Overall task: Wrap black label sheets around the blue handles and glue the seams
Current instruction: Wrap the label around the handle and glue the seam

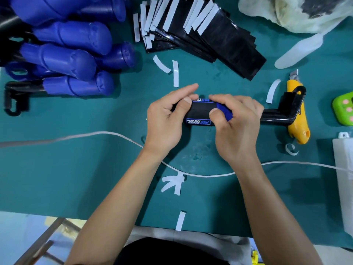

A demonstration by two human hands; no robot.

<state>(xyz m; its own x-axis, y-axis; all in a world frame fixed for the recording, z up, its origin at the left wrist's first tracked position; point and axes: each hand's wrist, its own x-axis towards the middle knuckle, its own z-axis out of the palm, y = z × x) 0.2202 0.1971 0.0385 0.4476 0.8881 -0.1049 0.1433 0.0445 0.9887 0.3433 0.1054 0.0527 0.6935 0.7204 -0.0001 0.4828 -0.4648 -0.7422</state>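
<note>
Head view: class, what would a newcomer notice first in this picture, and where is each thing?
At the centre, the left hand and right hand grip a blue handle with a black label sheet wrapped round it, thumbs pressing on the label. A pile of bare blue handles fills the upper left, and a fanned stack of black label sheets lies at top centre.

Glossy black label sheets (219, 35); smooth blue handles (72, 35), probably plastic; matt green table (76, 169).
</note>
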